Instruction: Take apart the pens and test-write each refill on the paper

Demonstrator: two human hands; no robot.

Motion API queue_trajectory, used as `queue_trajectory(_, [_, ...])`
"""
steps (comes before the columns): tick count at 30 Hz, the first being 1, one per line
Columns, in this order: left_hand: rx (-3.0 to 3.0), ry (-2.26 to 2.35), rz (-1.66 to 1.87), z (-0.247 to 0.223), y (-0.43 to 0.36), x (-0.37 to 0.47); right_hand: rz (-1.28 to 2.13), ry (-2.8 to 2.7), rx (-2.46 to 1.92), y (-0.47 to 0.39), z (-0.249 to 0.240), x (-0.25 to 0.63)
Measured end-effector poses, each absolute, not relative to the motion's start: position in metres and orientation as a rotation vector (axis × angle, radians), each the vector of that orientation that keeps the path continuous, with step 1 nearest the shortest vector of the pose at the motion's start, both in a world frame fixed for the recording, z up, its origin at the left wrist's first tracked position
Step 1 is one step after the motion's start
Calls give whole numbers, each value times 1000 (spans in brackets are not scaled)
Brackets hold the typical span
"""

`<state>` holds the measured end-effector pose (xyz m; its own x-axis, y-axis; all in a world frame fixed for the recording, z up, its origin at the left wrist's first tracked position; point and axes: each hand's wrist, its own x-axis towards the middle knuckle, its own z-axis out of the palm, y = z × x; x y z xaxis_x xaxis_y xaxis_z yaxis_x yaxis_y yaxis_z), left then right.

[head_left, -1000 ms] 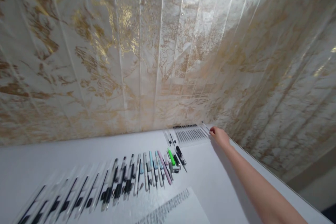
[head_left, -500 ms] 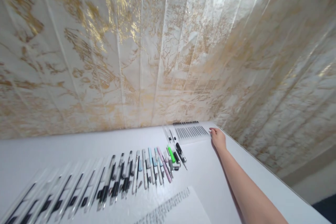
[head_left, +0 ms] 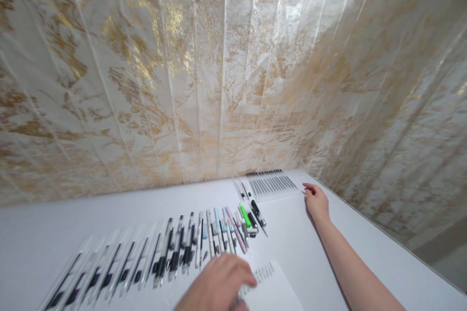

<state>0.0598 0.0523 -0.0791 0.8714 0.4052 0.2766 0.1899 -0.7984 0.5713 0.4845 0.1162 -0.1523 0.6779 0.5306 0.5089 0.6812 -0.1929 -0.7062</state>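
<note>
My right hand (head_left: 316,202) is at the far right of the table, just beside the row of thin grey rods. Its fingers are pinched together, with a small pale tip at the fingertips too small to name. My left hand (head_left: 221,284) is low in the middle, slightly blurred, over a white sheet of paper (head_left: 280,294). Its fingers are curved, with a gap between thumb and forefinger. Small grey pieces lie in rows on that sheet, partly hidden by this hand. Behind it runs a long row of disassembled pens (head_left: 171,248), their barrels, refills and caps laid side by side.
Thin grey rods (head_left: 273,185) lie on a clear sheet near the wall, with a row of small black pieces (head_left: 264,172) behind them. A bright green pen part (head_left: 244,215) sits at the pen row's right end. Gold-patterned covering (head_left: 204,107) hangs behind the white table (head_left: 310,262).
My left hand has come into view from below, over the paper. My right hand has drawn slightly right and away from the grey rods. The whole view has shifted a little.
</note>
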Motion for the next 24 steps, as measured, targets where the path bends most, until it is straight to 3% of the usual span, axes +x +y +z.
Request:
queue_trajectory(5, [2856,555,507,-41,167,96,-147,-886,-1843,116,-151,487])
queue_trajectory(9, [3058,425,383,-51,224,129,-143,-868,-1800,117,-152,488])
queue_trajectory(14, [3199,398,345,-71,244,143,-141,-876,-1775,120,-157,491])
queue_trajectory(24, [3331,360,237,-65,252,128,-122,-875,-1802,119,-156,491])
